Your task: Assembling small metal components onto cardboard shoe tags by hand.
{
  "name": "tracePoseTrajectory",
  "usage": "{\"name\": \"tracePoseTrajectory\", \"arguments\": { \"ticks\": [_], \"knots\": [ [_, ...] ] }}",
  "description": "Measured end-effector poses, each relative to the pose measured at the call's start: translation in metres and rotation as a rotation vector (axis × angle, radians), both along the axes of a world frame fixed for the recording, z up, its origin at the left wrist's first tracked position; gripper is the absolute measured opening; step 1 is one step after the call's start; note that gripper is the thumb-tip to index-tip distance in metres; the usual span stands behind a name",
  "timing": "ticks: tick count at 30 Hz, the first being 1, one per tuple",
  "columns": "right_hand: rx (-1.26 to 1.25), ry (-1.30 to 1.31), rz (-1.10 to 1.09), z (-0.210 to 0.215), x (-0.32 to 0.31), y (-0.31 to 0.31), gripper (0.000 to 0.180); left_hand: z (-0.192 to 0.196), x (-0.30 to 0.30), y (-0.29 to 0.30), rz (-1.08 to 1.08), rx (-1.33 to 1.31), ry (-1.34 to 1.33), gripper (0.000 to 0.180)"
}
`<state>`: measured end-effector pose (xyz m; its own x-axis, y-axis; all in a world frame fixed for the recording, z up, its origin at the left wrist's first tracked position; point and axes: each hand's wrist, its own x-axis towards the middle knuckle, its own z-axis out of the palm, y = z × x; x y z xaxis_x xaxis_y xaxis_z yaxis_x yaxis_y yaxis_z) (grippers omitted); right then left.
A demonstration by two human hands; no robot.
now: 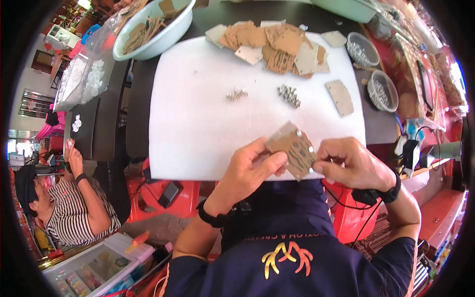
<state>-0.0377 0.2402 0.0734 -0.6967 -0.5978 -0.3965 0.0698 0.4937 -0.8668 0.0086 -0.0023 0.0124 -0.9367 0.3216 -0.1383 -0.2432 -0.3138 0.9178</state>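
My left hand (255, 166) pinches a small brown cardboard card (293, 152) with dark printed patterns and a paler corner. Along the card's right edge sit several small shiny studs. At its lower right corner, beside the lowest stud, my right hand (349, 161) has thumb and fingers pressed together; whatever lies between them is hidden. Beyond my hands, two small heaps of shiny metal pieces, a left heap (237, 94) and a right heap (289, 96), lie on a white foam sheet (198, 128). A pale grey card (340, 98) lies apart to the right.
A pile of brown and grey cards (277, 44) covers the sheet's far side. A pale basin (153, 29) of cardboard strips stands far left. Two bowls, a far bowl (362, 49) and a nearer bowl (382, 90), hold metal pieces. Another person (74, 198) sits left.
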Motion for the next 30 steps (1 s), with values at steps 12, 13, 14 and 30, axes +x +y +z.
{"name": "tracePoseTrajectory", "arguments": {
  "ticks": [12, 13, 14, 30],
  "knots": [
    [0.028, 0.181, -0.351, 0.069, -0.110, 0.054, 0.023, -0.017, -0.017, -0.015, 0.063, -0.079, -0.045, 0.012],
    [-0.016, 0.222, -0.403, 0.069, -0.128, 0.058, 0.023, -0.020, -0.016, -0.016, 0.075, -0.073, -0.036, 0.012],
    [-0.053, 0.266, -0.462, 0.072, -0.144, 0.064, 0.024, -0.021, -0.015, -0.015, 0.079, -0.061, -0.026, 0.012],
    [0.313, 0.234, -0.321, 0.020, -0.174, 0.071, 0.031, -0.024, -0.016, -0.009, 0.115, -0.075, -0.021, 0.013]
  ]
}}
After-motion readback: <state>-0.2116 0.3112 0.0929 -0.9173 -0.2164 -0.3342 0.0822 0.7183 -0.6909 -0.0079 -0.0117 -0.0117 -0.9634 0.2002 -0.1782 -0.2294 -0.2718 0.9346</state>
